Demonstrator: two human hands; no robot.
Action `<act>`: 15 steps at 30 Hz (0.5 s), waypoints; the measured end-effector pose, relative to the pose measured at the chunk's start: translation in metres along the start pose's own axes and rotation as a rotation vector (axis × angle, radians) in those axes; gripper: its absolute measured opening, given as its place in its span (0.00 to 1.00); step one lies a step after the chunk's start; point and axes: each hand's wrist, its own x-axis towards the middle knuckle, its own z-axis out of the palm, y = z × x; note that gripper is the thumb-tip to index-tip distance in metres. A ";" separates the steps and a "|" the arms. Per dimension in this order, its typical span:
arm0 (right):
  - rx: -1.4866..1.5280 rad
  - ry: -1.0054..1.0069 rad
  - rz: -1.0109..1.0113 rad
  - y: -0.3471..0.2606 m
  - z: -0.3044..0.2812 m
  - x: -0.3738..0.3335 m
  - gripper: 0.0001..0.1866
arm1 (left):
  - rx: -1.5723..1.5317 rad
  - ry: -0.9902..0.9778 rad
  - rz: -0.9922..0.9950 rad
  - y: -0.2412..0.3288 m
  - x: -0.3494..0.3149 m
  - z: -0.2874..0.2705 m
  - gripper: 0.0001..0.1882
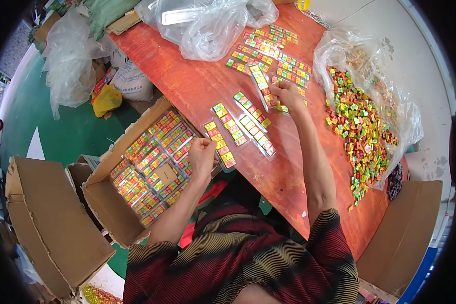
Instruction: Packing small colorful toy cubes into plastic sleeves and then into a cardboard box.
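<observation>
We see a bench [197, 86] with a smooth red-brown wooden top that shines a little. The long strips [258, 134] on it are clear, glossy plastic, and the small squares inside look like shiny foil in many colours. The loose squares [362, 137] at the side glitter the same way, and they lie in a thin, crinkly, see-through plastic bag [405, 109]. Another soft clear bag [207, 25] lies at the far end. The open box [106, 202] is plain brown cardboard, dull and a bit rough. Our shirt [238, 268] is soft striped cloth. The floor [71, 131] is smooth and green.
</observation>
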 end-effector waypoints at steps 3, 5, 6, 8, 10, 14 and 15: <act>-0.137 -0.165 0.109 -0.012 0.009 -0.028 0.10 | -0.118 -0.030 -0.053 0.001 -0.001 -0.001 0.05; -0.182 -0.257 0.094 -0.006 0.027 -0.045 0.10 | -0.212 -0.033 -0.060 0.005 -0.002 0.000 0.06; -0.180 -0.298 0.101 -0.009 0.037 -0.054 0.10 | -0.185 -0.014 -0.058 0.006 0.000 0.001 0.06; -0.405 -0.204 -0.080 0.006 0.057 -0.063 0.10 | -0.177 -0.039 -0.032 -0.001 0.009 -0.001 0.07; -0.444 -0.178 -0.152 0.007 0.070 -0.073 0.11 | -0.168 -0.060 -0.003 -0.005 0.014 -0.002 0.08; -0.665 -0.112 -0.255 -0.006 0.082 -0.085 0.12 | -0.143 -0.003 -0.025 -0.007 0.018 0.001 0.12; -0.760 -0.122 -0.239 -0.009 0.085 -0.087 0.13 | -0.143 0.032 -0.006 -0.008 0.019 0.002 0.14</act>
